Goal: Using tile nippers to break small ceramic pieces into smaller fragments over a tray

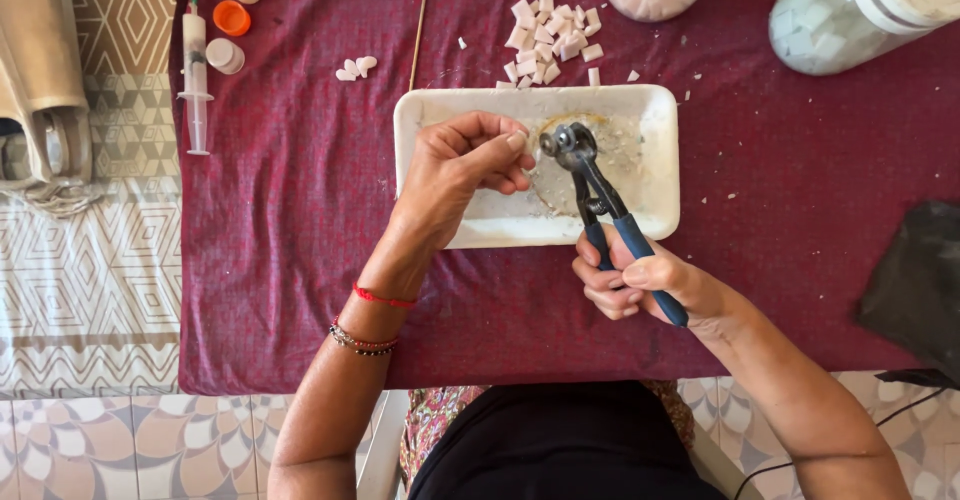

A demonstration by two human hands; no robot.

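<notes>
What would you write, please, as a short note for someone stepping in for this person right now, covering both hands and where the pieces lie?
Left hand: fingertips pinched over the white tray, beside the nipper's wheels; any piece between them is too small to see.
Right hand: closed round the blue handles of the wheeled nippers, head over the tray.
Done: a pile of cut pale pink pieces lies on the maroon cloth behind the tray; three more pieces lie to the left; chips in the tray.
Left: two jars of tile pieces stand at the far right, so more cutting probably remains.
</notes>
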